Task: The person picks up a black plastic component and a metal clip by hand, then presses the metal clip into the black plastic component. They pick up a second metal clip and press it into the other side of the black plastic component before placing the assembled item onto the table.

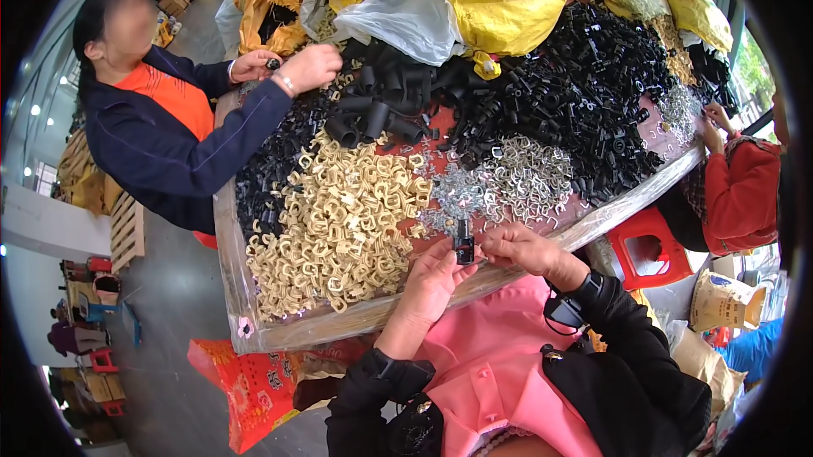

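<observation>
Over the near edge of the table, my left hand (434,281) grips a small black plastic fitting (463,247) upright between thumb and fingers. My right hand (527,252) is just to its right, thumb and fingertips pinched together close to the fitting. Whatever sits in that pinch is too small to make out. Beyond my hands lie a pile of small shiny screws or pins (457,193) and a heap of silver U-shaped metal clips (529,177). Left of them spreads a large heap of cream-coloured U-shaped pieces (339,224).
Black fittings (576,93) and wider black tubes (377,114) cover the far table. Yellow sacks (508,0) stand behind. A raised wooden rim (322,330) edges the table. Co-workers handle parts at left (169,135) and right (741,186). A red stool (648,245) stands right.
</observation>
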The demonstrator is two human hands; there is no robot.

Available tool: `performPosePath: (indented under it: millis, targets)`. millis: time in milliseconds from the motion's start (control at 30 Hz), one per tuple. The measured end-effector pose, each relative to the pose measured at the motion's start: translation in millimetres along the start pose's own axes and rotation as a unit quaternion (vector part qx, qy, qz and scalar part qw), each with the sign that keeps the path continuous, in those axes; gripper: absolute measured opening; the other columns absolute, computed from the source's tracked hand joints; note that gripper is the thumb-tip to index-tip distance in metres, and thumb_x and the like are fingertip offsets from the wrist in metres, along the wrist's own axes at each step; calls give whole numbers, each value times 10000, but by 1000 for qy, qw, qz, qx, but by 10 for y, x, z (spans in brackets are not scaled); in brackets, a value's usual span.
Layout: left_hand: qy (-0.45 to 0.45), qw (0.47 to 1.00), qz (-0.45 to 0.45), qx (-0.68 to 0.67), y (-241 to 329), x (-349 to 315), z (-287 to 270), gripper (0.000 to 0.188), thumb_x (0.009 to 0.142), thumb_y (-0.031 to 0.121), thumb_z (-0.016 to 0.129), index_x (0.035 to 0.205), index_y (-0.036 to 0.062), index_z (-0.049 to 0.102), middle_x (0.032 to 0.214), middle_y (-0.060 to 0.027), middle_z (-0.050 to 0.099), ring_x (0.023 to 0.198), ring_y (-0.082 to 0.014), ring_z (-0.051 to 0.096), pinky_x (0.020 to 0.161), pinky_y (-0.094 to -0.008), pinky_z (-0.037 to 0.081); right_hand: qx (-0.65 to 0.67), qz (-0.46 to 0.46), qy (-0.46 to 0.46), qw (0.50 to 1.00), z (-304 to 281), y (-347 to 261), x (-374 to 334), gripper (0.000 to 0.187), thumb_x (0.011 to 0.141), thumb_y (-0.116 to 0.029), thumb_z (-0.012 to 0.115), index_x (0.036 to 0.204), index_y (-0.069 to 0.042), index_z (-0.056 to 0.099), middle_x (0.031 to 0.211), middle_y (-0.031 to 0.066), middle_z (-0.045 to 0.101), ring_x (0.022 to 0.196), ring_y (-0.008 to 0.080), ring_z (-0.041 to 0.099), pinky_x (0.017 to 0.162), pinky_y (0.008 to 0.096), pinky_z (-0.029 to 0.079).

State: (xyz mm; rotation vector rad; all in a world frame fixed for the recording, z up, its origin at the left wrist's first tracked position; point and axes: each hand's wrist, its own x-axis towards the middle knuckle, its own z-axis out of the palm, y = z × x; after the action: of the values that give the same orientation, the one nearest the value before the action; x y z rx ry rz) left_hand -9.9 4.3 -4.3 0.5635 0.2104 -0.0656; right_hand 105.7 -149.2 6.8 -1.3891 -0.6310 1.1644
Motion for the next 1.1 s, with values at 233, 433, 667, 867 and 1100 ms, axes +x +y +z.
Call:
performPosePath:
  millis: [233,433,667,867,1100]
  targets:
    - [-33,999,25,25,65,-50,-40,256,824,137,504,1052,21,484,1019,-119,544,963,-212,520,878,-368,396,-75,-45,20,996,162,-81,50,285,868,-254,451,710,-26,517,613,-25,442,573,30,376,498,194,324]
    - [5,998,41,39,68,-90,-19,266,821,131,506,1052,1,479,1012,-120,543,966,-216,520,889,-370,396,-53,-119,51,990,197,29,54,185,850,-207,494,786,-34,506,722,-27,471,648,45,422,561,194,348]
    - [-56,998,-2,-32,63,-78,-18,319,822,192,511,1052,-24,466,1003,-132,537,959,-236,521,886,-372,401,11,-178,113,977,207,108,31,144,833,-142,519,752,-24,502,713,-17,494,623,51,431,545,200,365]
    - [-43,997,-29,-58,-23,-71,2,350,826,211,504,1071,-30,439,1015,-142,528,944,-252,528,875,-375,411,-139,-254,135,948,189,25,-25,128,817,-119,527,753,-13,497,681,22,512,612,82,465,540,230,388]
    - [-15,998,-51,-42,-43,-22,46,335,830,186,497,1085,-21,432,1015,-145,534,910,-257,549,814,-360,452,-104,-223,123,961,64,152,-67,116,810,-100,529,743,-13,492,680,15,509,623,71,461,557,227,391]
